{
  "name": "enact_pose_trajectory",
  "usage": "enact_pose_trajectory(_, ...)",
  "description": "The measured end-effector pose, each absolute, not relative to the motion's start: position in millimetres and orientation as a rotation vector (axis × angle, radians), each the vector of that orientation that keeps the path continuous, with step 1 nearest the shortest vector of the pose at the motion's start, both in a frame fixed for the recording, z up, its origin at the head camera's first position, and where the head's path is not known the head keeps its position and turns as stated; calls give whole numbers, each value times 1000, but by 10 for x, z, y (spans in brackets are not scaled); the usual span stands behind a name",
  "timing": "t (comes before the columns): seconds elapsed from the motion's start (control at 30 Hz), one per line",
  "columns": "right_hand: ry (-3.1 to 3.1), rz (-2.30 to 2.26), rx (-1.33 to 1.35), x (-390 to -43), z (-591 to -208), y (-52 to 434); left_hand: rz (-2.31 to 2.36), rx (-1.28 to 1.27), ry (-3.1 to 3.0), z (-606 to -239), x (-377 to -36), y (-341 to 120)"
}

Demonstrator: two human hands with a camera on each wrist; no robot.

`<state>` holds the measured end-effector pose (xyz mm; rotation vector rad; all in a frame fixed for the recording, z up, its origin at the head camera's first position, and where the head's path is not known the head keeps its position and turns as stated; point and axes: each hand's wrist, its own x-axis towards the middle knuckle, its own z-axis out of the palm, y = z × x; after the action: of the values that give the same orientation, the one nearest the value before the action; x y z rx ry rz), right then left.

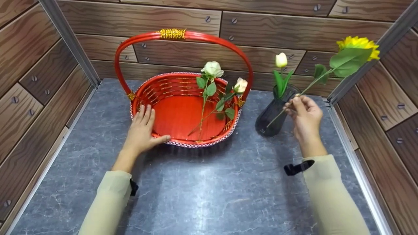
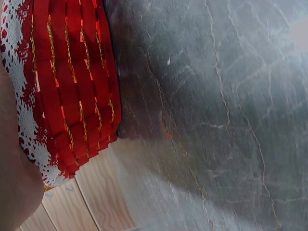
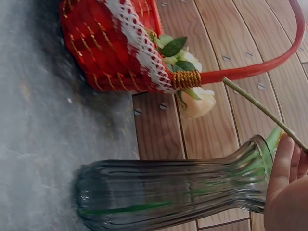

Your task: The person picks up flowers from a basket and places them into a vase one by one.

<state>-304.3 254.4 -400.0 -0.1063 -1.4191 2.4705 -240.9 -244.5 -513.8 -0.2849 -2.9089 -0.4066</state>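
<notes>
My right hand (image 1: 307, 119) pinches the green stem of a sunflower (image 1: 354, 55) between thumb and fingers. The bloom tilts up to the right, and the stem's cut end (image 3: 231, 84) points toward the basket. Behind that hand stands a dark glass vase (image 1: 271, 117) with a white tulip (image 1: 281, 60) in it. My left hand (image 1: 140, 130) rests with straight fingers on the left front rim of a red woven basket (image 1: 176, 111). Inside the basket's right side lean a white rose (image 1: 212, 69) and a cream rose (image 1: 241, 85).
The basket's tall red handle (image 1: 215, 39) arches over it, bound with gold at the top. Wood-patterned walls (image 1: 267, 29) close off the back and both sides. Beneath everything is a grey marbled tabletop (image 1: 209, 189), edged by a metal rail (image 1: 356, 166) at right.
</notes>
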Motion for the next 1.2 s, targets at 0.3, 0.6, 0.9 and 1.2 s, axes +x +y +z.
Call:
enact_pose_trajectory(0.3,-1397,2423,-92,-3240,-3778,2670,-401,-307,-2876,-5147,-2417,-2449)
enact_pose_trajectory(0.6,-1381,2344,-39,-3372,-3574,2774,-403,-310,-2889,-5133,-2423,-2443)
enact_pose_trajectory(0.9,-1339,2240,-27,-3428,-3489,2819,-409,-307,-2899,-5146,-2428,-2433)
enact_pose_trajectory(1.2,-1327,2195,14,-3496,-3493,2786,-389,-300,-2896,-5136,-2430,-2452)
